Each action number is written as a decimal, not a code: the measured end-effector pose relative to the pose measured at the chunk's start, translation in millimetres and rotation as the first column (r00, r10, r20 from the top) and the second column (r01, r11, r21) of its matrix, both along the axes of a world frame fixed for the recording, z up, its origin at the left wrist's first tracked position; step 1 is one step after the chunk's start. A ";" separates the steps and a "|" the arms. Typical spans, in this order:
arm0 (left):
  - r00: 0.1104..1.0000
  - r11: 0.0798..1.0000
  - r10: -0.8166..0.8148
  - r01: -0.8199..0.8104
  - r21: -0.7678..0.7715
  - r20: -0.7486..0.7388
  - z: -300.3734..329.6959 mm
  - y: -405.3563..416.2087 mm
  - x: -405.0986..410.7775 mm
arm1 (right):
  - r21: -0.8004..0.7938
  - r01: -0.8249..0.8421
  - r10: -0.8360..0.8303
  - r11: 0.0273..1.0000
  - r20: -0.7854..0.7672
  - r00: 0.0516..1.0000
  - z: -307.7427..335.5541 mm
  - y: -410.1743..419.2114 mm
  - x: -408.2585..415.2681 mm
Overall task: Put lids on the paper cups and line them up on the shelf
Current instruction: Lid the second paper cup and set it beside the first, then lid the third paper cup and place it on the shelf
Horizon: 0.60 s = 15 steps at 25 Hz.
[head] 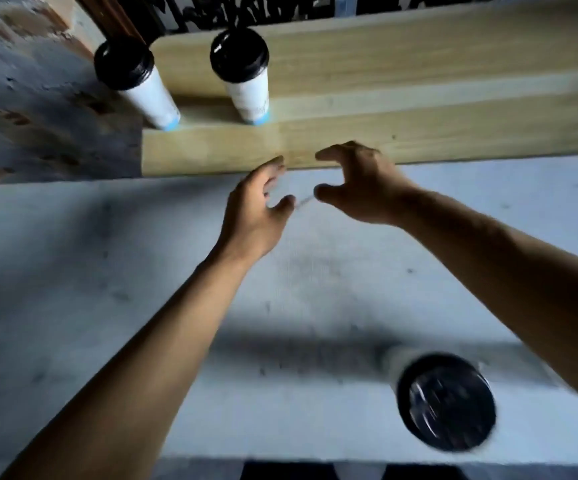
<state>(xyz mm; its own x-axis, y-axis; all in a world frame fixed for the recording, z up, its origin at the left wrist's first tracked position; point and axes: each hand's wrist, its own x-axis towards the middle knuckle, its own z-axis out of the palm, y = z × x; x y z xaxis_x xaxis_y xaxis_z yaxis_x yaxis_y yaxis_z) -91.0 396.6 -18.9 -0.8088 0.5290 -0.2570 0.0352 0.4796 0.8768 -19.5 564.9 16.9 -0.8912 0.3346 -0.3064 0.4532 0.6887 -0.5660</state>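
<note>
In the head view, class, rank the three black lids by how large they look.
1. Lid on the table cup, though nearest the camera.
2-3. Lids on the left shelf cup and right shelf cup look alike.

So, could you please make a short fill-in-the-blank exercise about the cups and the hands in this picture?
1. The number of lidded cups standing on the wooden shelf is ____.
2. The lid of the cup on the white table is ____ in colour.
3. The left hand and the right hand hold ____.

Missing words: two; black; nothing
</note>
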 end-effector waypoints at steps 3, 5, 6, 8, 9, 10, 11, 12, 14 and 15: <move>0.997 0.999 -0.048 0.047 -0.017 -0.066 32.8 -17.9 87.6 | -0.013 -0.018 0.017 1.000 -0.073 0.997 40.1 5.3 85.4; 0.991 0.993 -0.058 0.044 -0.108 -0.124 43.3 -38.8 145.2 | -0.034 -0.056 0.051 0.998 -0.146 0.988 58.3 1.1 144.7; 0.987 0.985 -0.040 0.013 -0.169 -0.158 44.7 -50.5 178.7 | -0.041 -0.096 0.087 0.995 -0.175 0.981 64.0 -3.1 175.8; 0.992 0.952 0.010 -0.047 -0.301 -0.123 39.5 -68.1 233.7 | -0.036 -0.200 0.191 0.979 -0.175 0.966 69.9 -16.3 227.1; 0.998 0.939 0.025 -0.041 -0.341 -0.051 36.5 -71.6 256.1 | -0.021 -0.261 0.255 0.965 -0.140 0.957 69.5 -26.0 246.3; 1.000 0.932 0.009 -0.005 -0.361 0.010 33.7 -69.7 273.1 | 0.006 -0.321 0.320 0.947 -0.101 0.942 67.2 -35.0 259.5; 0.999 0.938 -0.031 0.044 -0.343 0.045 30.0 -63.4 285.6 | 0.035 -0.365 0.367 0.930 -0.060 0.928 63.2 -42.8 267.4; 0.998 0.948 -0.048 0.057 -0.314 0.039 25.6 -53.9 292.8 | 0.066 -0.391 0.393 0.918 -0.022 0.919 58.2 -48.9 271.7; 1.000 0.958 -0.019 0.012 -0.285 -0.022 19.0 -33.7 299.0 | 0.122 -0.398 0.398 0.909 0.023 0.917 51.2 -54.1 276.7; 0.999 0.956 0.000 -0.010 -0.293 -0.036 16.7 -24.9 298.6 | 0.124 -0.374 0.373 0.919 0.025 0.927 48.2 -54.2 277.5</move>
